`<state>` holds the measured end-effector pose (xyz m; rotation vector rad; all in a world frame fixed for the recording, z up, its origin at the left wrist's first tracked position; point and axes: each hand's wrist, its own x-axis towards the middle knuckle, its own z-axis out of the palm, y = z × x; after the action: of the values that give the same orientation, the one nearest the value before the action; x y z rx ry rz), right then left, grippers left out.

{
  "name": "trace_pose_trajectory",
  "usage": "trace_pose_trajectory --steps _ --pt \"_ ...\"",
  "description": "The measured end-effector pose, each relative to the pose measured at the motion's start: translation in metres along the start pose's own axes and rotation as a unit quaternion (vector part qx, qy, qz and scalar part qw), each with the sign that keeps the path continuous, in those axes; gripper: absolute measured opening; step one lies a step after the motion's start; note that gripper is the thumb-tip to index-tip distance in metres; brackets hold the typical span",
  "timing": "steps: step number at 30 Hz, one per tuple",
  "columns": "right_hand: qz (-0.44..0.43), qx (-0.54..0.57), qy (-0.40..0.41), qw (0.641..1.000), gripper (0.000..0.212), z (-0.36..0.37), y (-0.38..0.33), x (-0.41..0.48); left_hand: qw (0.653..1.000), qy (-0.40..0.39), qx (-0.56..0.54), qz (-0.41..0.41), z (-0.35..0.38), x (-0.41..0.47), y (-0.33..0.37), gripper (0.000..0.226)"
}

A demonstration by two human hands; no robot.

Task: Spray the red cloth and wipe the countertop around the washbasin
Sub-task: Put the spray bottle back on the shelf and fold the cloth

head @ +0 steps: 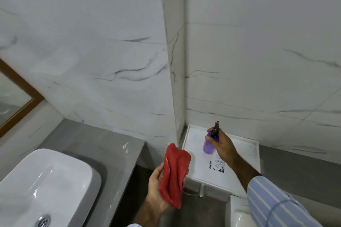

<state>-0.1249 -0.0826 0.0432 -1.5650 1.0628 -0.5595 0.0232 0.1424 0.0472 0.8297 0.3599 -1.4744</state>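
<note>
The left hand (pixel 156 190) pinches the red cloth (pixel 174 175) upright, right of the washbasin (pixel 55 180); soft and limp, it likely needs bunching in the palm. Further right, the right hand (pixel 224 146) wraps a light-looking purple spray bottle (pixel 208 145) at its neck.

Head camera looks forward and down, close over the washbasin (pixel 46 186) corner.

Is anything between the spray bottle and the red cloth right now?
Nothing visible. The right hand holds the purple bottle over the white tray, the left hand holds the cloth up beside it, and only open air separates them.
</note>
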Motion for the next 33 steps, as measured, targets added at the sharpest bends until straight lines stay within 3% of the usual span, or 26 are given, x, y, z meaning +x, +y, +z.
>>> trace_pose_trajectory --steps 7,10,12,15,17,20,24,25,27,29,31,33 --pt "0.028 -0.011 0.007 1.000 0.027 0.003 0.025 0.004 1.000 -0.008 -0.028 -0.004 0.007 -0.002 0.004 0.054" --pt "0.041 -0.045 -0.027 0.998 0.054 -0.005 0.030 0.005 0.999 -0.012 -0.032 0.008 0.009 -0.002 0.004 0.057" --pt "0.047 -0.052 0.042 0.997 0.080 -0.011 0.033 -0.013 0.999 -0.011 -0.038 0.017 0.008 -0.005 0.006 0.058" --pt "0.007 -0.057 0.171 0.983 0.058 0.000 0.024 -0.078 0.997 -0.008 -0.064 0.037 0.003 -0.014 0.014 0.055" --pt "-0.029 -0.041 0.070 0.996 0.045 0.033 0.002 -0.106 0.995 -0.009 -0.084 0.054 0.001 -0.018 0.022 0.053" --pt "-0.049 0.000 -0.067 0.997 0.008 0.098 -0.050 -0.106 0.990 0.017 -0.090 0.104 -0.006 -0.023 0.038 0.053" --pt "0.032 0.080 -0.184 0.979 0.021 0.174 -0.112 -0.080 0.971 0.070 0.022 0.227 -0.013 -0.029 0.075 0.047" --pt "0.049 0.082 -0.198 0.975 0.024 0.190 -0.120 -0.076 0.952 0.098 0.083 0.279 -0.018 -0.029 0.085 0.042" --pt "0.075 0.108 -0.194 0.972 0.024 0.223 -0.128 -0.065 0.876 0.170 0.235 0.386 -0.030 -0.029 0.107 0.034" --pt "0.102 0.125 -0.183 0.970 0.023 0.254 -0.134 -0.051 0.813 0.200 0.342 0.427 -0.046 -0.029 0.130 0.037" --pt "0.122 0.136 -0.185 0.966 0.021 0.279 -0.135 -0.035 0.799 0.202 0.346 0.449 -0.060 -0.033 0.153 0.032" --pt "0.137 0.140 -0.188 0.962 0.026 0.303 -0.137 -0.021 0.825 0.211 0.275 0.447 -0.074 -0.037 0.181 0.026"
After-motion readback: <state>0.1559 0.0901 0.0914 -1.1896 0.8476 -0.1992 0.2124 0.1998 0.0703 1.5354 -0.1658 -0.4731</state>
